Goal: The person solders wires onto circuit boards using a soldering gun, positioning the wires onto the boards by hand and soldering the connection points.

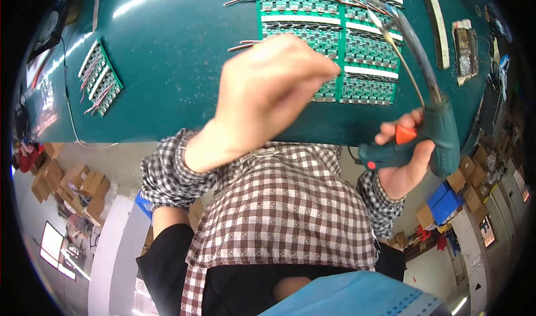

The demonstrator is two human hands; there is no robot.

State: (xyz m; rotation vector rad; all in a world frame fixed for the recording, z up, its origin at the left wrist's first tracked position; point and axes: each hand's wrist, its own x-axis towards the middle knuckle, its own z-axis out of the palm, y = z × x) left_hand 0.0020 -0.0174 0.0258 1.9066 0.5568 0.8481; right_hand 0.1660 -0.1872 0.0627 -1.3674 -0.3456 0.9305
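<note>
Soldering gun point(443, 130), dark green, orange-red trigger point(405, 135)

Cardboard boxes point(95, 184) I see piled on the left, blue bins point(445, 202) on my right beside brown cartons point(472, 173), a bright panel point(51, 240) near left, a long pale strip point(435, 22) far right

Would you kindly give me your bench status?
Right hand gripping green soldering gun. Left hand blurred, contents unclear. Circuit boards on bench, partly hidden by left hand.
</note>
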